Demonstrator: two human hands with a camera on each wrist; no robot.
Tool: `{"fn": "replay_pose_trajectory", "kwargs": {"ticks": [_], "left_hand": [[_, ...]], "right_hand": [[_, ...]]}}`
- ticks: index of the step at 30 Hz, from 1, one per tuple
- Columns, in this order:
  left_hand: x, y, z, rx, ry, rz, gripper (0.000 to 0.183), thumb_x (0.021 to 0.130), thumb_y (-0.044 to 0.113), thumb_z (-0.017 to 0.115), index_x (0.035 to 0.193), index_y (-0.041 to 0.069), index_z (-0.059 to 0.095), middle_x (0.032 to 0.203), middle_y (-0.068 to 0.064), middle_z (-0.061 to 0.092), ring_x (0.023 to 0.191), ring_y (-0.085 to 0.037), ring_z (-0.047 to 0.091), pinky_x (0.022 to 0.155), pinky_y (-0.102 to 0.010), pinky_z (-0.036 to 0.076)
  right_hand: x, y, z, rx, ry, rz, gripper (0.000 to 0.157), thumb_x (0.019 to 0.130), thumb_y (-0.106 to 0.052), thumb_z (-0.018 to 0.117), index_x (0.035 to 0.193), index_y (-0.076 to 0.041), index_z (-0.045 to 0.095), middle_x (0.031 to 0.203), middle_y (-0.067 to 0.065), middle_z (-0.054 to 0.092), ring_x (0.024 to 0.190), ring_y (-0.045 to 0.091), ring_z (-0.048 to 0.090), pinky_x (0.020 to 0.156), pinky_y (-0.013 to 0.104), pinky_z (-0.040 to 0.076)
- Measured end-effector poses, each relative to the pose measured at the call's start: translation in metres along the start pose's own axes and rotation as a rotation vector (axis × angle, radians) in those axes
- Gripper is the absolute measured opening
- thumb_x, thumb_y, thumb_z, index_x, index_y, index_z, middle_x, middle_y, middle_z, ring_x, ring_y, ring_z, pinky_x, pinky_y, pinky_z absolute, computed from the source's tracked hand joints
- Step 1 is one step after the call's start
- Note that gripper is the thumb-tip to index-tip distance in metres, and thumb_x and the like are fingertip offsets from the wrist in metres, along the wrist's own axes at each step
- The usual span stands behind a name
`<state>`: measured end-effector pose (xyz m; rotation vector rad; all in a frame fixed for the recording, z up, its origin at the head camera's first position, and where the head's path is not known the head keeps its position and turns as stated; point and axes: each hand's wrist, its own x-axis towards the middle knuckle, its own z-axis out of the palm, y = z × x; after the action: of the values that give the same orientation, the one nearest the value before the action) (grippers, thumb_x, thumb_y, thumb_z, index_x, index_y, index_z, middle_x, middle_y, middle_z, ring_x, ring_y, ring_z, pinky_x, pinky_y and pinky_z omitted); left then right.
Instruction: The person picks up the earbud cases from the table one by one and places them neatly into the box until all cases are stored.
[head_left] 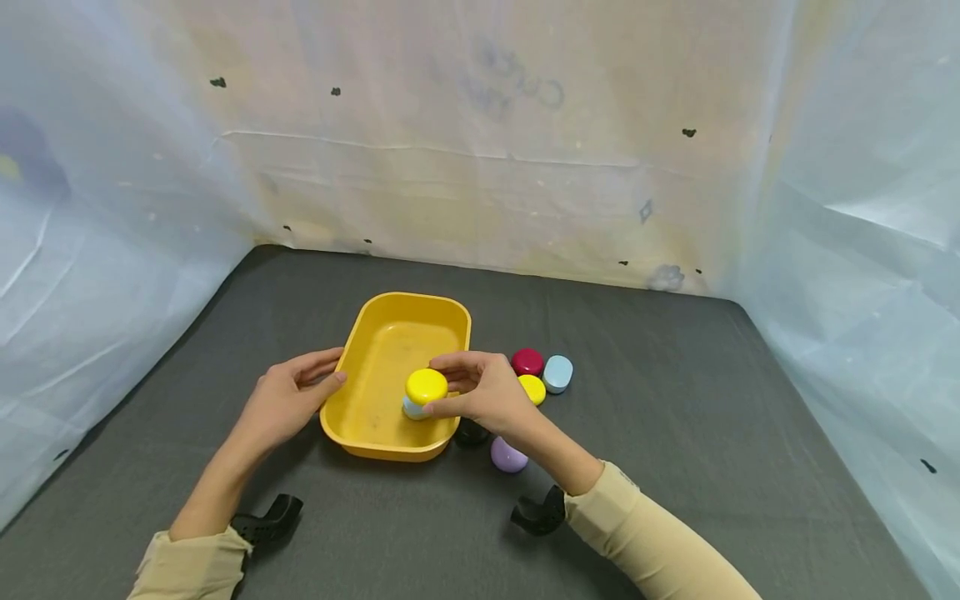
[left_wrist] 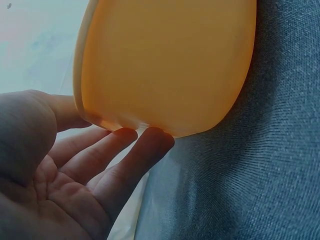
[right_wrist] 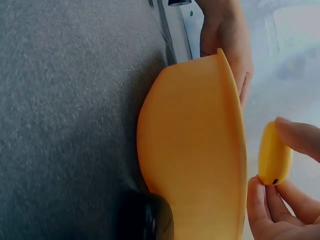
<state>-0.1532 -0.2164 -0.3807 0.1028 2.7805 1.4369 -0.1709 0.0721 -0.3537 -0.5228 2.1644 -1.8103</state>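
The yellow disc is over the near right part of the amber tray; the right wrist view shows it above rim height. Your right hand pinches it between thumb and fingertips. From that hand's palm, the disc lies to the left, toward the tray's middle. In the right wrist view the disc is edge-on, its long side roughly in line with the rim.

A light-blue piece shows beneath the disc's near edge; whether the two touch, you cannot tell. If you lower the disc, this overlap is probably the relation to check first.

The tray's long axis runs near to far, its far end leaning right. Your left hand is at the left side, across the tray from the disc; its loosely bent fingers touch the outer wall. The right hand is the nearer to the disc.

Outside the tray, a black piece sits beside the near right corner, with a purple piece to its right. Farther right are a crimson piece, a second yellow piece and a pale-blue block.
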Motion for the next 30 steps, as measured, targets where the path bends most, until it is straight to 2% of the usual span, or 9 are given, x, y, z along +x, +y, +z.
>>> {"fn": "replay_pose_trajectory", "kwargs": {"ticks": [4, 9, 13, 20, 30], "left_hand": [[0.000, 0.000, 0.000, 0.004, 0.006, 0.007, 0.055, 0.100, 0.033, 0.060, 0.146, 0.007, 0.047, 0.134, -0.016, 0.058, 0.121, -0.033, 0.056, 0.089, -0.047, 0.052], [0.000, -0.001, 0.001, 0.007, 0.008, 0.014, 0.055, 0.100, 0.033, 0.060, 0.146, 0.006, 0.047, 0.134, -0.016, 0.058, 0.121, -0.034, 0.056, 0.089, -0.048, 0.052], [0.000, -0.001, 0.001, 0.004, 0.008, 0.010, 0.055, 0.100, 0.033, 0.060, 0.146, 0.006, 0.048, 0.134, -0.017, 0.058, 0.122, -0.035, 0.055, 0.090, -0.049, 0.051], [0.000, -0.001, 0.002, 0.010, 0.018, 0.017, 0.055, 0.100, 0.032, 0.061, 0.145, 0.005, 0.048, 0.133, -0.017, 0.059, 0.121, -0.035, 0.056, 0.089, -0.049, 0.052], [-0.001, -0.001, 0.002, 0.017, 0.023, 0.016, 0.054, 0.100, 0.032, 0.061, 0.145, 0.005, 0.048, 0.133, -0.018, 0.058, 0.121, -0.036, 0.056, 0.090, -0.049, 0.051]], "right_hand": [[0.000, 0.000, 0.005, -0.022, -0.036, -0.011, 0.049, 0.072, -0.008, 0.089, 0.116, -0.005, 0.069, 0.109, 0.002, 0.070, 0.098, 0.021, 0.065, 0.092, 0.039, 0.051], [-0.002, -0.001, 0.009, -0.021, -0.049, 0.018, 0.049, 0.072, -0.009, 0.090, 0.117, -0.008, 0.070, 0.109, 0.000, 0.070, 0.097, 0.019, 0.066, 0.090, 0.033, 0.053], [-0.002, -0.002, 0.008, 0.042, -0.063, 0.054, 0.050, 0.073, -0.007, 0.088, 0.119, -0.005, 0.069, 0.111, 0.002, 0.070, 0.098, 0.020, 0.068, 0.086, 0.029, 0.054], [-0.001, -0.003, 0.004, 0.160, -0.093, 0.060, 0.049, 0.076, -0.001, 0.084, 0.122, 0.002, 0.066, 0.115, 0.008, 0.069, 0.108, 0.031, 0.065, 0.088, 0.032, 0.053], [-0.003, -0.010, -0.002, 0.182, -0.061, 0.042, 0.049, 0.076, -0.002, 0.084, 0.122, 0.002, 0.066, 0.115, 0.010, 0.069, 0.113, 0.038, 0.060, 0.090, 0.032, 0.052]]}}
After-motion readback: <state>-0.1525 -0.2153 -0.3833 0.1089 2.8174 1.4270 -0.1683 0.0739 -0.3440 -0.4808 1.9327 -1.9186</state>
